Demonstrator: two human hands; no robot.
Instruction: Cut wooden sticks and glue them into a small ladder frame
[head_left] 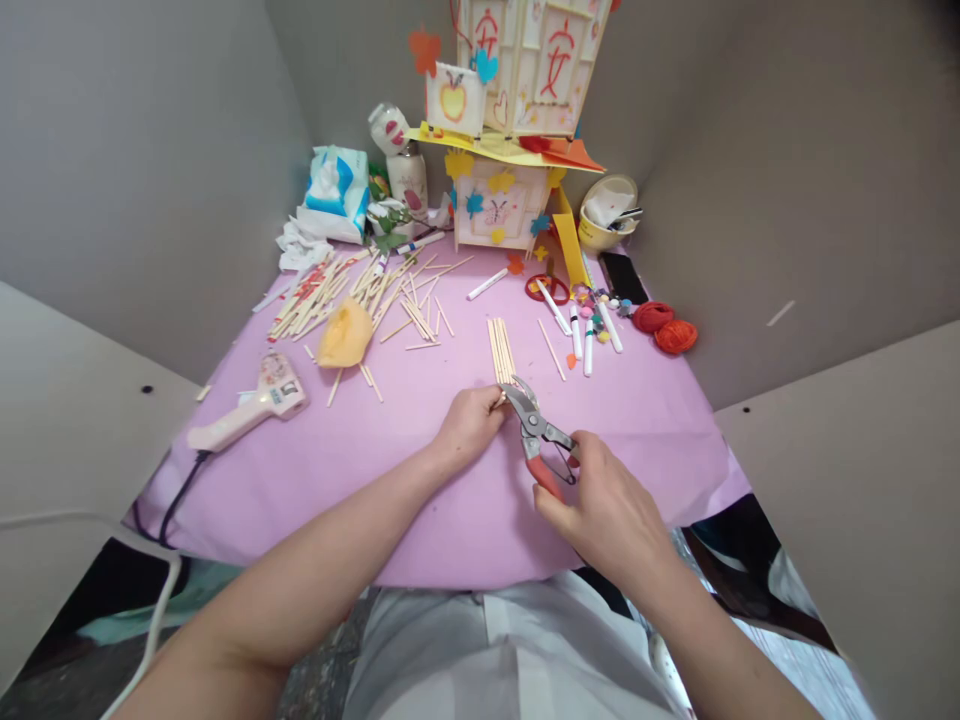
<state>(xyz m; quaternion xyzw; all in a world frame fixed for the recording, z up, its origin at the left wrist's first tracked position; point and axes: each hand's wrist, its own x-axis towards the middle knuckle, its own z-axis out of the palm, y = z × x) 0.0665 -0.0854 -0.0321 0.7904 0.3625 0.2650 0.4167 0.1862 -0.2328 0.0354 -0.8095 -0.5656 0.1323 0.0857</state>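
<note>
My right hand (611, 500) grips red-handled pruning shears (532, 425), their blades parted and pointing up and left. Between the blades and the fingertips of my left hand (472, 425) shows the pale end of a wooden stick (503, 398). My left hand is closed on that stick, most of which the fingers hide. Just beyond the blade tips, a flat row of several wooden sticks (501, 348) lies side by side on the purple tablecloth (420, 470). The near ends of the row are partly covered by the shears.
A pink glue gun (251, 405) lies left, its cord running off the edge. Loose sticks (322, 295) and a yellowish cupped piece (345, 333) are further back. A decorated stick house (499, 205) stands at the rear. Markers (588, 345), red scissors (547, 290) and yarn balls (675, 337) lie right.
</note>
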